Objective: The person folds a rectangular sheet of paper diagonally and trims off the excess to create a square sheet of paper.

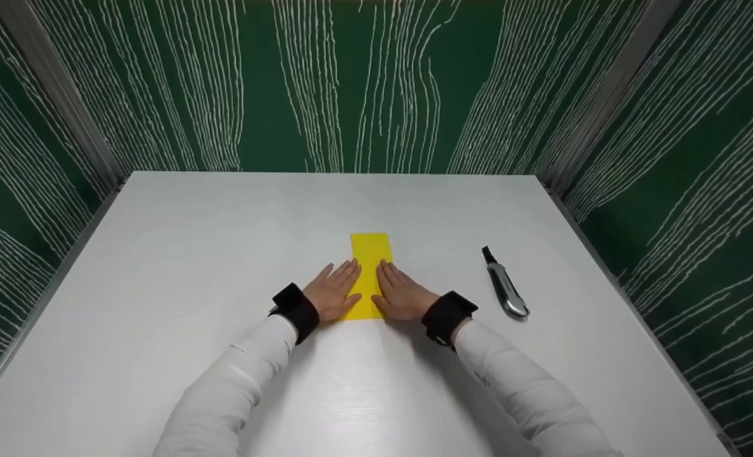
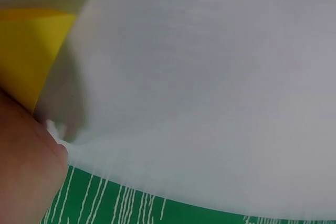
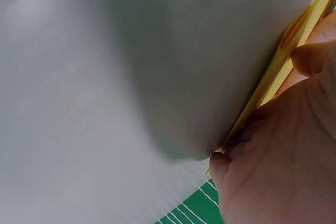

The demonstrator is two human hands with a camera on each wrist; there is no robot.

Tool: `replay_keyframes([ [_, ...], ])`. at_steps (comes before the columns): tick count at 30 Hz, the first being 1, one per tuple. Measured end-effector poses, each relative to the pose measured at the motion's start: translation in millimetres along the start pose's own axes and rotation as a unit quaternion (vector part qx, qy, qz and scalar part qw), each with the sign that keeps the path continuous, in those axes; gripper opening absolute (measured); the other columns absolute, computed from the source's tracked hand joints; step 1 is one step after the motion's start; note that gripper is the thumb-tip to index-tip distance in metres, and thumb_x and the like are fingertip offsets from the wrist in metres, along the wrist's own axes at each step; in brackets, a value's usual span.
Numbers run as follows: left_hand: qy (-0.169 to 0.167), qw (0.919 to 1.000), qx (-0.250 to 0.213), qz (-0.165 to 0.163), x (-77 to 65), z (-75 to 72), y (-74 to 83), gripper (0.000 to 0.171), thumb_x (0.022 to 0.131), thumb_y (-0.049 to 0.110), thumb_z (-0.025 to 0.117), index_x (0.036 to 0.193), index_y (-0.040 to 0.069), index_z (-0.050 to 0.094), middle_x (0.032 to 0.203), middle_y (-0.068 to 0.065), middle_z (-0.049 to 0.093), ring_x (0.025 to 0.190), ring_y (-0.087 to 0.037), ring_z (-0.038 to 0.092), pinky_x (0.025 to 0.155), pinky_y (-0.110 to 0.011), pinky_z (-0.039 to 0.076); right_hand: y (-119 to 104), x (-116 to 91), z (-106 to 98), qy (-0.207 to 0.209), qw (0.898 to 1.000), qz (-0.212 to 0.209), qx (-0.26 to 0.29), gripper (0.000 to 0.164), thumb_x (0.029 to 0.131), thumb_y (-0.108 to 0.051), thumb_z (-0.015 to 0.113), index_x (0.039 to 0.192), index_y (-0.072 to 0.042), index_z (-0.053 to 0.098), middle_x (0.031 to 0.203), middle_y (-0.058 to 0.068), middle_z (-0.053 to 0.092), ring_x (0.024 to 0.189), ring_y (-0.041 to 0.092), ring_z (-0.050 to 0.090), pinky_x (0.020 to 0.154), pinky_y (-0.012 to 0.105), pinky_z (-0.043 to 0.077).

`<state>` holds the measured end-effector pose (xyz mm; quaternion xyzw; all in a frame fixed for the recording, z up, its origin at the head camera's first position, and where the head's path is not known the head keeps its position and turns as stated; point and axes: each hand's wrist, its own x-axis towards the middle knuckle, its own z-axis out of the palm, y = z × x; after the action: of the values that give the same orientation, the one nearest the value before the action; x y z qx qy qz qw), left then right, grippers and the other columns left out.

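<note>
A yellow sheet of paper (image 1: 369,279) lies on the white table as a narrow upright strip, wider at its lower left. My left hand (image 1: 332,294) rests on its left side, fingers straight and pointing away from me. On its right edge lies my right hand (image 1: 405,295), fingers likewise extended. The left wrist view has a corner of the yellow paper (image 2: 31,51) raised off the table beside the left hand (image 2: 26,166). Layered, folded edges of the paper (image 3: 273,77) appear along the right hand (image 3: 289,145) in the right wrist view.
A grey utility knife (image 1: 506,285) with a black tip lies on the table (image 1: 160,254) to the right of the right hand. Green panels (image 1: 376,82) with white wavy lines enclose the table's back and sides, with metal posts at the corners.
</note>
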<state>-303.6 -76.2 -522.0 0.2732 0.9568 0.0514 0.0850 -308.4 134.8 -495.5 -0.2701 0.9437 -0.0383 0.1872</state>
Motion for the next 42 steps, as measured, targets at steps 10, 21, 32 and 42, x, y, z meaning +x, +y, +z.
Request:
replay_keyframes([
  [10, 0.008, 0.9991, -0.042, 0.003, -1.1, 1.0, -0.7, 0.067, 0.111, 0.042, 0.029, 0.165, 0.005, 0.013, 0.175, -0.010, 0.009, 0.164, -0.024, 0.010, 0.134, -0.046, 0.008, 6.1, 1.4, 2.0, 0.012, 1.000, -0.022, 0.014, 0.071, 0.112, -0.037, 0.030, 0.161, 0.008, 0.005, 0.172, 0.026, -0.001, 0.163, 0.038, 0.002, 0.134, 0.046, 0.010],
  [21, 0.014, 0.9992, -0.036, -0.008, -0.8, 2.4, 0.1, 0.067, 0.111, 0.043, 0.029, 0.165, 0.007, 0.013, 0.175, -0.008, 0.010, 0.164, -0.023, 0.011, 0.134, -0.045, 0.008, 23.7, -14.6, -1.6, 0.059, 0.995, -0.014, 0.074, 0.071, 0.112, -0.035, 0.035, 0.162, 0.005, 0.006, 0.173, 0.023, 0.003, 0.163, 0.036, 0.007, 0.133, 0.049, 0.014],
  [32, 0.016, 0.9990, -0.041, 0.004, -3.2, 1.0, 0.9, 0.067, 0.112, 0.042, 0.029, 0.165, 0.005, 0.013, 0.175, -0.011, 0.010, 0.164, -0.024, 0.011, 0.134, -0.047, 0.007, 84.1, -59.9, -11.2, 0.233, 0.967, 0.050, 0.089, 0.065, 0.108, -0.018, 0.048, 0.154, 0.019, 0.022, 0.161, 0.038, 0.029, 0.150, 0.050, 0.034, 0.124, 0.059, 0.031],
  [42, 0.022, 0.9986, -0.047, 0.007, -4.7, 1.8, 1.1, 0.067, 0.111, 0.042, 0.031, 0.165, 0.005, 0.014, 0.175, -0.011, 0.013, 0.164, -0.025, 0.012, 0.134, -0.047, 0.008, 137.7, -92.7, -9.9, 0.274, 0.942, 0.176, 0.075, 0.064, 0.102, -0.015, 0.058, 0.144, 0.026, 0.033, 0.142, 0.047, 0.046, 0.126, 0.058, 0.055, 0.100, 0.061, 0.052],
])
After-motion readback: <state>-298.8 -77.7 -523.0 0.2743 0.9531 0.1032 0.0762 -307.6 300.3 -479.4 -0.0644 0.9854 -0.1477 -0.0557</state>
